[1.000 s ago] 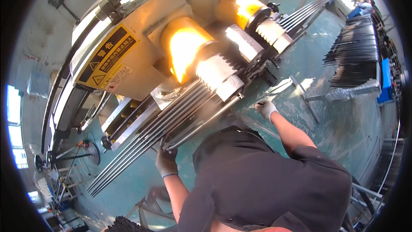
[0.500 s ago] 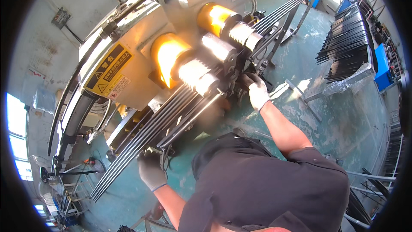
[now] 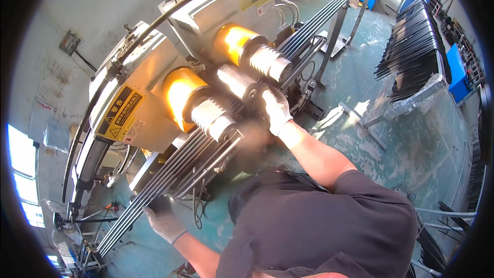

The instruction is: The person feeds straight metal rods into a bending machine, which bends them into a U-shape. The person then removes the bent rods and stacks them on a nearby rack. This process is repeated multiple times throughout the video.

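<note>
My left hand [image 3: 164, 224], in a pale glove with dark fingers, is beside the lower part of several long thin metal rods [image 3: 139, 203]. Its thumb stands apart from the fingers, close to the nearest rod; whether it touches is unclear. My right hand [image 3: 275, 109], gloved alike, reaches to the end of the middle metal cylinder [image 3: 235, 81]. Dark machine parts hide its fingertips, so its hold cannot be made out. On either side of that cylinder, a ridged metal roller [image 3: 211, 117] and a second ridged roller [image 3: 270, 63] project from glowing yellow-orange housings [image 3: 184, 92]. The rods run slanting past the rollers.
A pale machine body [image 3: 149, 108] with yellow warning labels stands behind the rollers. On the right, a rack holds many dark thin rods [image 3: 411, 46], near a blue box [image 3: 459, 74]. A metal floor frame [image 3: 363, 126] lies between. A support stand [image 3: 334, 41] carries the rods' far end.
My right hand has moved up and left to the middle cylinder's end. My left hand has shifted down and left along the rods. The machine sits lower and further left in view.
</note>
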The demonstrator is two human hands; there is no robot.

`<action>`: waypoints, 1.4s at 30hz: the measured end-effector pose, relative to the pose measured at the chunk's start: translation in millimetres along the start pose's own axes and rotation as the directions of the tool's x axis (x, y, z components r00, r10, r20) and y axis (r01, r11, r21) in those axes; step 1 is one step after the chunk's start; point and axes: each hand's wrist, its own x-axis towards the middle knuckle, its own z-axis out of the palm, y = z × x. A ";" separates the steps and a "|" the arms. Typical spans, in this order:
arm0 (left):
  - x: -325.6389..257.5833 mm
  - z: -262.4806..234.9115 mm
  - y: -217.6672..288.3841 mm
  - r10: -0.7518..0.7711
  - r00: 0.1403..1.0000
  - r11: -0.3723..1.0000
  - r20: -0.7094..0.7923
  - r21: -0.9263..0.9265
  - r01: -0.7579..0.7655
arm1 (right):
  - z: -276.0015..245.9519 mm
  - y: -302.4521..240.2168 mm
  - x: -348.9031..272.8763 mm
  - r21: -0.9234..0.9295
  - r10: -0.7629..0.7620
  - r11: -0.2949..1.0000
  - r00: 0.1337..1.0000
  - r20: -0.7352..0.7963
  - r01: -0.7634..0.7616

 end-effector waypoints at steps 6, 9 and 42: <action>3.1 74.7 79.3 0.237 0.967 0.964 -0.094 0.143 -0.222 | 20.0 -28.8 -1.6 -0.663 -0.216 0.740 0.974 -0.070 0.116; 12.3 105.7 120.1 0.360 0.932 0.911 -0.042 0.232 -0.341 | 46.7 -68.7 -12.7 -0.508 -0.093 0.861 0.976 -0.199 -0.021; 2.2 402.3 124.6 0.311 0.578 0.381 0.755 0.458 -0.803 | 28.0 -47.8 47.7 0.327 0.504 0.838 0.849 -0.159 -0.436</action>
